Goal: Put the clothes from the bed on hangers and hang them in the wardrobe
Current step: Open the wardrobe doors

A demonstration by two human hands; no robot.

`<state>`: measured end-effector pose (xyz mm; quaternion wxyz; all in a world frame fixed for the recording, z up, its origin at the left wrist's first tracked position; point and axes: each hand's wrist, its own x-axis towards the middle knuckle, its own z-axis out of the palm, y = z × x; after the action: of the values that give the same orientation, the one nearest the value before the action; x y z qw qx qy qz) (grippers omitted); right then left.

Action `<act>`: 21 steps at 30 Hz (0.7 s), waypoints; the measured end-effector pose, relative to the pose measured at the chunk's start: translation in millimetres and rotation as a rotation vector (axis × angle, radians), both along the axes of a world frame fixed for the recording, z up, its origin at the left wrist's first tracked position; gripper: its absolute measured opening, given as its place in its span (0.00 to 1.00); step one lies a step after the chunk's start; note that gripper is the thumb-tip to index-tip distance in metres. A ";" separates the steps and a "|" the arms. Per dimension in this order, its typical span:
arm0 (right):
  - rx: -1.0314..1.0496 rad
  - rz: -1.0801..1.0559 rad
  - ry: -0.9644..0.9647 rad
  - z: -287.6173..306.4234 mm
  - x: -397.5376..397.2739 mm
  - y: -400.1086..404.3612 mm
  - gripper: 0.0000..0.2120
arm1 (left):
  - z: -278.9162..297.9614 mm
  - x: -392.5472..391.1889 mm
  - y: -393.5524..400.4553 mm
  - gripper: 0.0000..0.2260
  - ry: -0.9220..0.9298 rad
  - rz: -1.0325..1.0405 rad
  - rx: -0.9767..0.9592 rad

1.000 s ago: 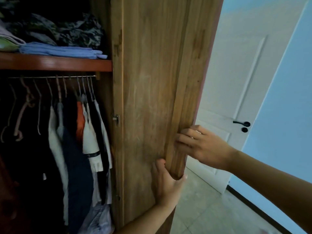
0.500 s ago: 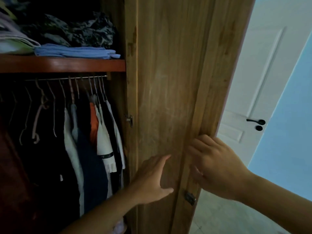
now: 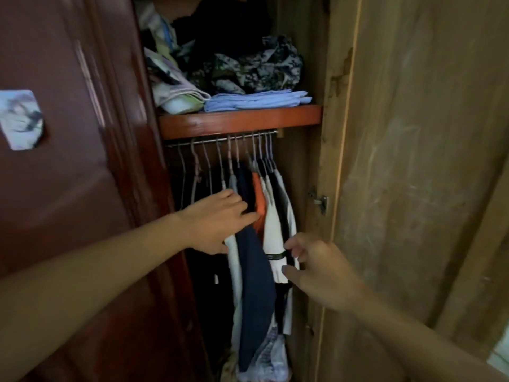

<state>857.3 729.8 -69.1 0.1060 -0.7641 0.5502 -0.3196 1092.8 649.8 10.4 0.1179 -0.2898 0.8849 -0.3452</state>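
The wardrobe stands open, with a metal rail (image 3: 220, 139) under a red-brown shelf (image 3: 239, 121). Several hangers (image 3: 206, 161) hook over the rail; the left ones look bare. Hung clothes (image 3: 256, 271) in white, navy, orange and black crowd the rail's right end. My left hand (image 3: 217, 219) reaches into them, straight fingers touching the navy and orange garments. My right hand (image 3: 316, 268) hovers by the white garment at the right, fingers loosely spread and holding nothing. The bed and its clothes are out of view.
Folded blue cloth (image 3: 259, 100), camouflage fabric (image 3: 259, 64) and other piled laundry fill the shelf. The open right door (image 3: 413, 188) of pale worn wood stands close on the right. The dark red left door (image 3: 68, 161) carries a sticker (image 3: 22, 119).
Both hands left the right door's edge and moved left into the wardrobe, toward the hung clothes. The view swung left, so the room door is out of sight.
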 end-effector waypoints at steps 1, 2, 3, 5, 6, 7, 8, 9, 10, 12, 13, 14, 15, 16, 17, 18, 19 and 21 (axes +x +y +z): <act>0.022 0.026 -0.045 -2.7 14.0 -10.2 0.16 | 7.2 10.4 -2.4 0.42 -0.062 0.027 -0.025; 0.046 0.050 -0.095 -4.8 27.3 -19.4 0.17 | 13.4 20.0 -4.2 0.42 -0.115 0.052 -0.042; 0.070 0.071 -0.150 -6.6 40.2 -27.6 0.17 | 18.9 28.1 -5.7 0.41 -0.153 0.072 -0.052; 0.116 0.101 -0.250 -9.7 66.2 -42.5 0.18 | 29.9 42.2 -6.9 0.39 -0.223 0.110 -0.057; 0.140 0.113 -0.283 -11.1 79.4 -49.1 0.19 | 35.4 49.2 -7.3 0.39 -0.252 0.132 -0.058; 0.162 0.125 -0.307 -12.3 90.5 -54.6 0.19 | 40.9 53.7 -8.6 0.39 -0.274 0.154 -0.064; 0.187 0.147 -0.329 -13.3 102.9 -60.6 0.20 | 46.6 59.1 -9.8 0.40 -0.302 0.190 -0.071; 0.215 0.177 -0.348 -13.7 117.8 -66.7 0.21 | 52.7 65.7 -10.8 0.41 -0.337 0.236 -0.074; 0.242 0.202 -0.361 -13.7 131.0 -72.0 0.23 | 58.2 70.0 -12.3 0.42 -0.369 0.277 -0.078; 0.293 0.251 -0.388 -13.5 159.0 -83.1 0.28 | 67.9 76.8 -16.1 0.44 -0.419 0.336 -0.097; 0.319 0.274 -0.402 -13.7 173.1 -88.4 0.32 | 71.5 78.5 -17.7 0.45 -0.440 0.353 -0.109; 0.344 0.297 -0.413 -13.6 186.5 -93.6 0.37 | 74.3 79.2 -19.1 0.45 -0.462 0.365 -0.124; 0.362 0.315 -0.419 -13.1 199.2 -98.0 0.41 | 76.4 79.3 -20.1 0.45 -0.487 0.378 -0.144; 0.372 0.326 -0.430 -12.7 209.9 -102.1 0.45 | 77.6 78.7 -20.9 0.44 -0.515 0.392 -0.168; 0.369 0.326 -0.449 -13.1 218.9 -106.2 0.45 | 78.3 78.4 -21.8 0.43 -0.539 0.402 -0.188; 0.353 0.314 -0.466 -14.9 225.7 -110.1 0.41 | 78.0 78.1 -22.7 0.40 -0.548 0.408 -0.200; 0.326 0.290 -0.472 -17.9 230.0 -113.6 0.35 | 77.4 77.9 -23.6 0.38 -0.547 0.408 -0.203; 0.289 0.242 -0.468 -25.0 232.4 -115.5 0.24 | 75.7 76.9 -23.8 0.34 -0.540 0.406 -0.203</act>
<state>1089.7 614.4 -94.1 0.3747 -0.7069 0.4555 -0.3904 1169.7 626.0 86.0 0.3847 -0.3681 0.7073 -0.4650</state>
